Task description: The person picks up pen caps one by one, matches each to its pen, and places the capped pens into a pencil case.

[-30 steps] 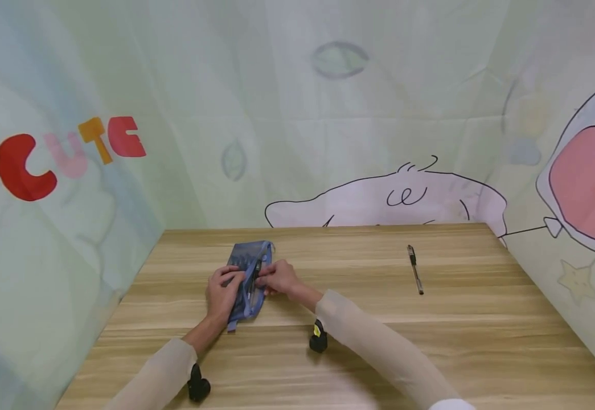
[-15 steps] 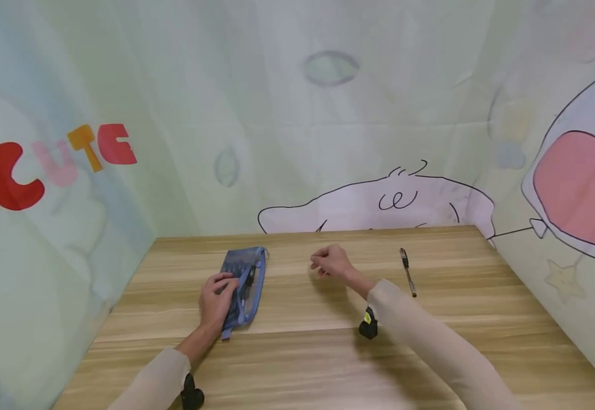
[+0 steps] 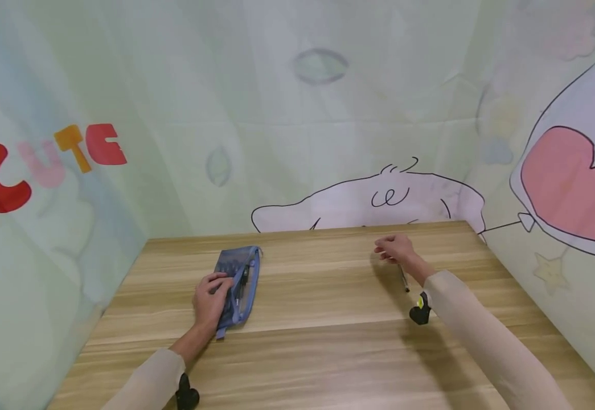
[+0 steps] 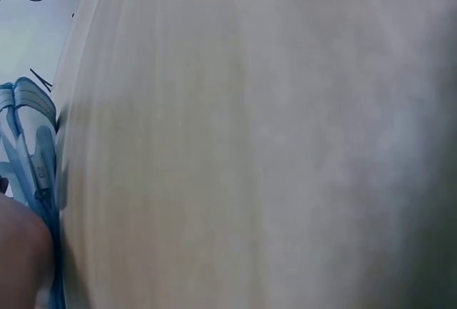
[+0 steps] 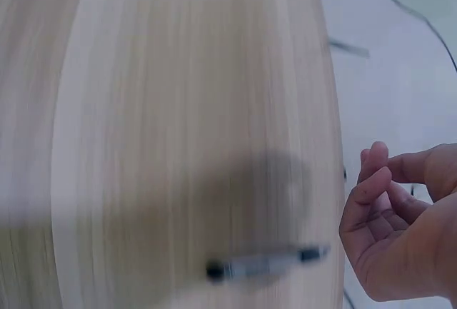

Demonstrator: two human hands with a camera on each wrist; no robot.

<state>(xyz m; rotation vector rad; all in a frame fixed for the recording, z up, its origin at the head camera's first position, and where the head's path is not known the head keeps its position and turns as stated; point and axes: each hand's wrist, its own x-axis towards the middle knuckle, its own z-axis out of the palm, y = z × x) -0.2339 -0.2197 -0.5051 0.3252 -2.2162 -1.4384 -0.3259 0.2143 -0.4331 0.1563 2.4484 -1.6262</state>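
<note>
A blue see-through pencil case (image 3: 233, 265) lies on the left of the table, its zip side gaping. Inside it a dark pen (image 3: 242, 283) shows through the opening. My left hand (image 3: 209, 299) holds the case by the near edge of its opening, thumb and fingers pinching the fabric; the left wrist view catches only part of that hand (image 4: 23, 252). On the right, my right hand (image 3: 397, 249) hovers over a clear pen with black ends (image 5: 264, 265), hiding its upper part in the head view. Its fingers are loosely bent with nothing between them, apart from the pen.
The wooden table (image 3: 302, 353) has a back edge that meets a printed fabric wall (image 3: 256, 131). Similar fabric hangs on the left and right. Small black devices (image 3: 420, 310) sit at both wrists.
My right hand has left the pencil case and moved right across the table to the loose pen. The left hand has stayed on the case. The view has shifted slightly.
</note>
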